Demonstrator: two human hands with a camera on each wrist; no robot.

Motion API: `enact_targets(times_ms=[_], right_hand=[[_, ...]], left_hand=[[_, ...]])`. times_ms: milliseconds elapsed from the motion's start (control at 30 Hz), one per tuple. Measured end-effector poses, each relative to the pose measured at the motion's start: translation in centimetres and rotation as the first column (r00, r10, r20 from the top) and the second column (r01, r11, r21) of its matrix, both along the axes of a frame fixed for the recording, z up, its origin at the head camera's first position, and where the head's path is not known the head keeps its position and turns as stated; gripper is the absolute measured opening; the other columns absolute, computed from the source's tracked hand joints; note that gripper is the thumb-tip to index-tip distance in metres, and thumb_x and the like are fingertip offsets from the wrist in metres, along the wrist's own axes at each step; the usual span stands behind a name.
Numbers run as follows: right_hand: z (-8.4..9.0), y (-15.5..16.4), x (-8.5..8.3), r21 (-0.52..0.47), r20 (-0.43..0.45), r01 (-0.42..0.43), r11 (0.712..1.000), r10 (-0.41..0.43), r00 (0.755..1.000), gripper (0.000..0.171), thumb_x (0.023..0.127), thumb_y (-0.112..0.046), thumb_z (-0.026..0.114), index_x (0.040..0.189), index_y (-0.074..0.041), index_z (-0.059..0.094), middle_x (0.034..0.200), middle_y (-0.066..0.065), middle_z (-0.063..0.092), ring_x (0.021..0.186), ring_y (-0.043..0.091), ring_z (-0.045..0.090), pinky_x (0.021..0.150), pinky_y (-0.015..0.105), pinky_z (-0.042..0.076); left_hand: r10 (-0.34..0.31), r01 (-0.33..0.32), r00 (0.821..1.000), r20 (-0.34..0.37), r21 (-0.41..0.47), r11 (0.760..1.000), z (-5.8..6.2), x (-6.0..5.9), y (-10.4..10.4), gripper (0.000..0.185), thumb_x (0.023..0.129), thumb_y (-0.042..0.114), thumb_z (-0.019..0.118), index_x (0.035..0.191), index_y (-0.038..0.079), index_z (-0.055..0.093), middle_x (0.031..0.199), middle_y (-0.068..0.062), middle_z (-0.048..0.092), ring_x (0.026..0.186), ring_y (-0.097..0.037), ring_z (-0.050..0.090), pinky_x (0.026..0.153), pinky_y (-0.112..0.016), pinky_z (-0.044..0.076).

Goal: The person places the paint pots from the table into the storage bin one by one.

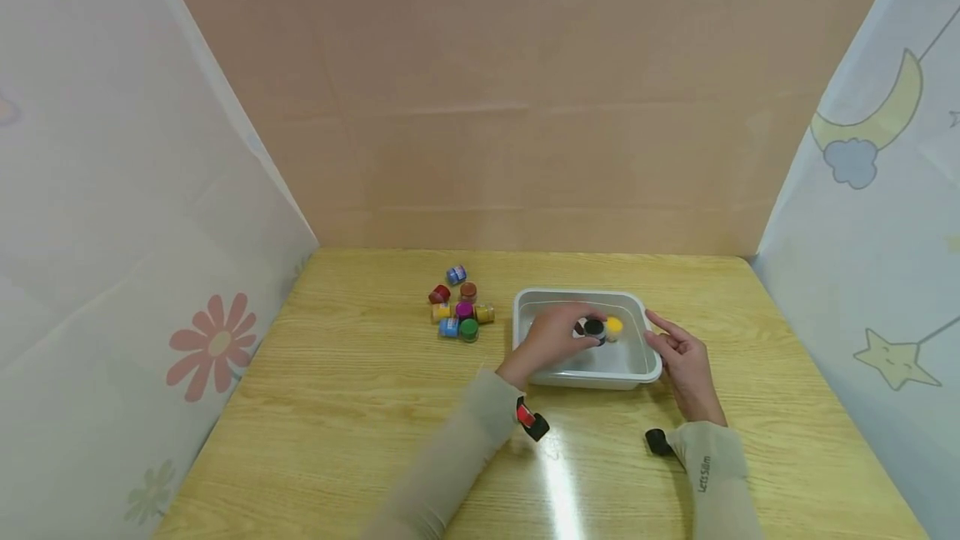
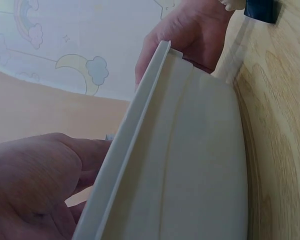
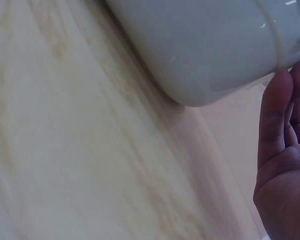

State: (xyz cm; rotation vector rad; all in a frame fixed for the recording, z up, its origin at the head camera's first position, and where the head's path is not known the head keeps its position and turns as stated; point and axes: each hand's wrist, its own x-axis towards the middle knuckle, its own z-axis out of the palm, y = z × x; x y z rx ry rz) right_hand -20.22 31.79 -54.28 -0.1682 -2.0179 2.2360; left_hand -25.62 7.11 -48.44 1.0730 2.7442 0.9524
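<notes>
Inside the white tray, my left hand grips a small jar with a black lid. A small jar with a yellow lid stands just right of it, and something dark beside them is partly covered by my fingers. At the tray's right end, my right hand holds the rim with thumb and fingertips. From the left wrist, the tray's outer wall hides the jars. In the right wrist view, my right fingertips touch the tray's side.
Several small jars lie or stand in a cluster left of the tray, among them a green-lidded jar, a purple-lidded jar and a red jar. The wooden table meets a brown back panel and patterned side walls.
</notes>
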Motion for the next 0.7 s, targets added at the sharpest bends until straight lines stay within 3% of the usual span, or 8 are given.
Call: enact_targets(times_ms=[300, 700], right_hand=[[0.2, -0.2, 0.0, -0.001, -0.018, -0.01, 1.0, 0.01, 1.0, 0.047, 0.1, -0.016, 0.069, 0.145, -0.008, 0.059, 0.067, -0.007, 0.064, 0.056, 0.001, 0.051, 0.05, 0.016, 0.043], [0.4, -0.3, 0.2, -0.029, -0.032, -0.003, 1.0, 0.002, 0.999, 0.047, 0.099, -0.013, 0.07, 0.144, -0.004, 0.059, 0.069, -0.005, 0.067, 0.059, 0.002, 0.054, 0.053, 0.016, 0.047]], left_hand=[[-0.019, 0.02, 0.999, 0.028, -0.016, 1.0, -0.4, -0.4, 1.7, 0.035, 0.092, 0.024, 0.081, 0.126, 0.022, 0.072, 0.123, 0.007, 0.073, 0.098, -0.004, 0.069, 0.084, -0.012, 0.047], [0.006, -0.005, 1.0, 0.029, -0.049, 0.999, -1.3, -0.6, 3.4, 0.035, 0.086, 0.018, 0.085, 0.119, 0.024, 0.075, 0.12, 0.009, 0.075, 0.105, -0.005, 0.068, 0.087, -0.014, 0.046]])
